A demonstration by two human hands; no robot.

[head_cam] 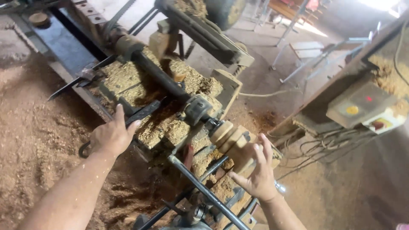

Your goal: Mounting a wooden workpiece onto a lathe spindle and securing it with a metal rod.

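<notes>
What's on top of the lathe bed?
Heaps of sawdust and shavings cover the lathe bed. A dark bar runs along it; the left hand touches a flat dark tool. The bed surface itself is hidden.

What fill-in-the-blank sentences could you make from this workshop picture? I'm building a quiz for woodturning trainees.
1. The left hand rests on a flat dark metal ____ lying across the lathe.
2. The right hand touches a pale turned piece of ____ mounted on the lathe.
3. The lathe bed and the floor are covered in ____.
4. The control box at the right has a yellow and a ____ button.

Missing words: bar; wood; sawdust; red
</notes>
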